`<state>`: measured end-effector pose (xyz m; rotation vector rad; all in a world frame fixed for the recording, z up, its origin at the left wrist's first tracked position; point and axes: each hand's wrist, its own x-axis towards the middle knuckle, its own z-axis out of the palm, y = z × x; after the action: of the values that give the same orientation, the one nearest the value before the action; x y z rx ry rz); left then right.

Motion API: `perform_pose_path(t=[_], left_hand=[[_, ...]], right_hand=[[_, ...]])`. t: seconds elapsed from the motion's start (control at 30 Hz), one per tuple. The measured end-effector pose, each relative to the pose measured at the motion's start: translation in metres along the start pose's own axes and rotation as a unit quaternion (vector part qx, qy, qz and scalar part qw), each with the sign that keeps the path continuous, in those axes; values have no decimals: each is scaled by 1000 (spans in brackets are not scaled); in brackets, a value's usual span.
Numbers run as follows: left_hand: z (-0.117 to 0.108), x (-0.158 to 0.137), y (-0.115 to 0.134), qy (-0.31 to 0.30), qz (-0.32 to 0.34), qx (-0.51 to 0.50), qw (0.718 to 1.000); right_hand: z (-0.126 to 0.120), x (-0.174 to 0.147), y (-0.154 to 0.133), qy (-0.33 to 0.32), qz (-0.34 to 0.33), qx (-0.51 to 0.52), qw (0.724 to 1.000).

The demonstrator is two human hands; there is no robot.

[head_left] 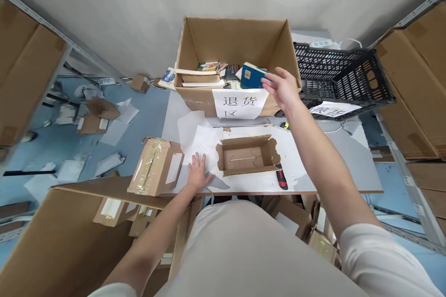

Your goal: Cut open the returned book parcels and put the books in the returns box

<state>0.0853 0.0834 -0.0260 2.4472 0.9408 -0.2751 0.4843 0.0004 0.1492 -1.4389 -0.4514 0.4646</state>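
My right hand (pixel 281 87) reaches over the front right of a large cardboard box (pixel 240 37), fingers stretched and apart. Its fingertips are at the right edge of a blue book (pixel 252 77), which tilts inside the box; whether they touch it I cannot tell. Other books (pixel 202 78) lie in the box at the left. My left hand (pixel 198 172) rests flat on the table with fingers spread, at the edge of white paper sheets (pixel 202 141). Right of it is a small open carton (pixel 240 167), bare inside. A black and red box cutter (pixel 281 178) lies beside that carton.
A taped carton (pixel 155 167) stands at the table's left edge. The black plastic crate (pixel 341 76) is at the back right. Below left, a big open box (pixel 69 232) holds several cartons. Paper and cartons (pixel 94 116) litter the blue floor; shelves flank both sides.
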Motion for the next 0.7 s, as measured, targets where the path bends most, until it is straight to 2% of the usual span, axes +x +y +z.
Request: perform_pose_path(t=[0.07, 0.17, 0.27, 0.33, 0.4, 0.5, 0.57, 0.63, 0.7], left_hand=[[6, 17, -4, -13, -15, 70, 997], [3, 53, -10, -22, -31, 114, 993], [-6, 90, -17, -66, -2, 126, 990], [-8, 107, -23, -108, 4, 122, 987], [-7, 113, -28, -106, 10, 84, 991], [-3, 106, -32, -33, 27, -22, 999], [-2, 96, -30, 37, 7, -97, 995], [-4, 85, -24, 141, -50, -222, 963], [-4, 72, -14, 229, -97, -355, 901]], right_hand=[[-24, -44, -7, 39, 15, 0, 999], [-65, -121, -1, 121, 66, 3, 990], [-99, -190, 24, 226, 140, 6, 964], [-113, -226, 46, 274, 186, -8, 943], [-120, -254, 68, 311, 214, -30, 926], [-121, -282, 98, 334, 233, -63, 911], [-119, -290, 116, 333, 236, -90, 908], [-115, -288, 132, 316, 227, -134, 911], [-110, -278, 145, 260, 206, -192, 924]])
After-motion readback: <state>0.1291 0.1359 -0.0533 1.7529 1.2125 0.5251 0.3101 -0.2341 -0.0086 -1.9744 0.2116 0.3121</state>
